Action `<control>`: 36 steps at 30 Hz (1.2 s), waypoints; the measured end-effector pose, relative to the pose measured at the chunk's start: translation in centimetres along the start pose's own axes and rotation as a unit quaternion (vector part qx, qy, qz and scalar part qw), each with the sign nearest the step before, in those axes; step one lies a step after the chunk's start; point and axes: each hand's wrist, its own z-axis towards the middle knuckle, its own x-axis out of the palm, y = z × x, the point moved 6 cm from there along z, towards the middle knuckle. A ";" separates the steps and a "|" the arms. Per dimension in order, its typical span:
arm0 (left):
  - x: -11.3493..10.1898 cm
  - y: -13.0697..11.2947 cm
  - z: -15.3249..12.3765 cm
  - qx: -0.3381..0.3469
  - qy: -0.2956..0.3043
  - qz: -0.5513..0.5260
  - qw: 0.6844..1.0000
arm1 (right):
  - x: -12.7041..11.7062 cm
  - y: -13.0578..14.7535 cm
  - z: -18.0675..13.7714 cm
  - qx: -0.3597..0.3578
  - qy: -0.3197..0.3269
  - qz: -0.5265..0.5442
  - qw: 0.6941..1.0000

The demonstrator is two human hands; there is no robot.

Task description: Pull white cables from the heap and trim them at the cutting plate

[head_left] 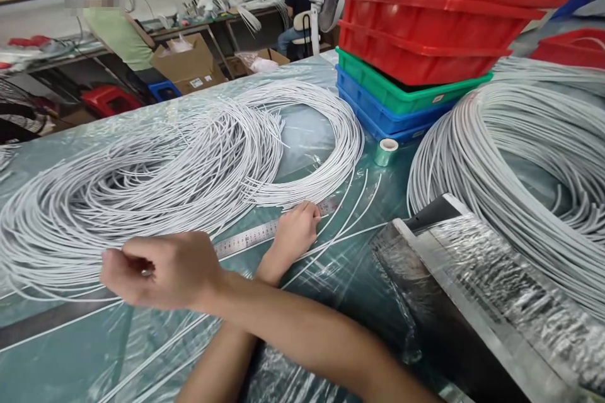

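My arms are crossed over the green table (57, 352). My right hand (158, 271) reaches across to the left, closed in a fist and pinching a thin white wire (57, 299) that runs along the table. My left hand (295, 233) lies further right with its fingers curled down on the far end of a steel ruler (246, 239), pressing white wire there. Loose wire strands (350, 214) fan out to the right of this hand. A big loose coil of white wire (155, 170) lies just behind both hands.
A second thick wire coil (510, 164) lies at the right, by stacked red, green and blue bins (416, 44). A tape roll (386, 151) stands before the bins. A foil-wrapped metal block (496, 289) is at the near right. Other people sit at benches in the background.
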 end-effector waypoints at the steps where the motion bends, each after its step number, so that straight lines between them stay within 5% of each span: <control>1: 0.0 0.0 0.1 0.000 0.001 0.000 1.000 | -0.2 0.1 0.2 0.003 0.012 -0.013 1.000; 12: 0.2 -0.5 -0.1 -0.058 0.007 0.023 0.998 | -0.6 0.7 0.7 -0.015 0.032 -0.104 0.994; 19: 0.3 -1.0 -0.1 -0.027 0.015 0.062 0.998 | 0.0 0.0 0.2 0.005 0.003 0.053 0.999; 26: -0.2 -2.0 -2.0 0.014 -0.004 0.097 0.995 | -1.7 3.5 -2.8 -0.103 -0.030 0.187 0.977; 29: -0.7 -2.2 -3.0 0.019 -0.037 0.102 0.994 | -4.0 5.6 -5.8 -0.113 -0.032 0.209 0.971; 32: -0.8 -2.5 -3.8 0.015 -0.048 0.103 0.993 | -6.4 6.2 -12.0 -0.067 -0.035 0.202 0.977; 36: -0.5 -2.7 -4.3 0.002 -0.028 0.100 0.995 | -10.0 2.1 -23.0 0.067 -0.035 0.105 0.992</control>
